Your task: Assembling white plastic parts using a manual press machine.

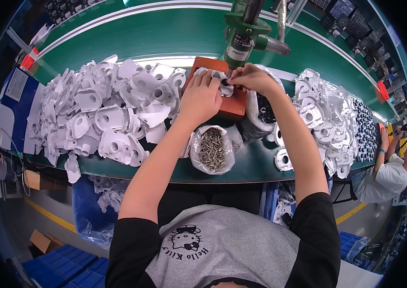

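Left hand (199, 99) grips a white moulded-plastic part (227, 90) just left of the nearby right hand (256, 79), fingers pinched, contents unclear.

Left fingers (204, 80) over a white moulded plastic part (227, 90) on the boxy orange block (232, 107), right fingers (243, 76) at the part's right, just below the green metal machine head (237, 48); nearer, slim silvery screws (211, 149) fill an open clear plastic bag (229, 157)!
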Tool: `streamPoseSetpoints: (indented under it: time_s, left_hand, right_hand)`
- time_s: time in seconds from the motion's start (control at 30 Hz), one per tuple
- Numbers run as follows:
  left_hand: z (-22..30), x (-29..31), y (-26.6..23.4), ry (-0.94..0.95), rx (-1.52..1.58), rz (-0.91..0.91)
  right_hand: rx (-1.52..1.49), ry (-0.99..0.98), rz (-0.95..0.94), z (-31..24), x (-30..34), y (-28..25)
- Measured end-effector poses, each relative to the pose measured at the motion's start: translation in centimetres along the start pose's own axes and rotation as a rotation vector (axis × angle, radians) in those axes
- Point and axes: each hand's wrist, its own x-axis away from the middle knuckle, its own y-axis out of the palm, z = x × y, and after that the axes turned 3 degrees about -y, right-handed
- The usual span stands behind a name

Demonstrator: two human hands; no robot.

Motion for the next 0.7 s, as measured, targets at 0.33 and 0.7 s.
streamPoseSetpoints:
  time_s: [0.33,0.7]
  left_hand:
    - [0.0,0.0,0.0,0.007,0.018,-0.001]
    - [-0.1,0.2,0.1,-0.003,0.018,0.021]
  right_hand:
    - [-0.003,-0.097,-0.116,1.7,-0.6,-1.4]
    - [-0.693,-0.422,0.575,-4.7,-3.5,-14.2]
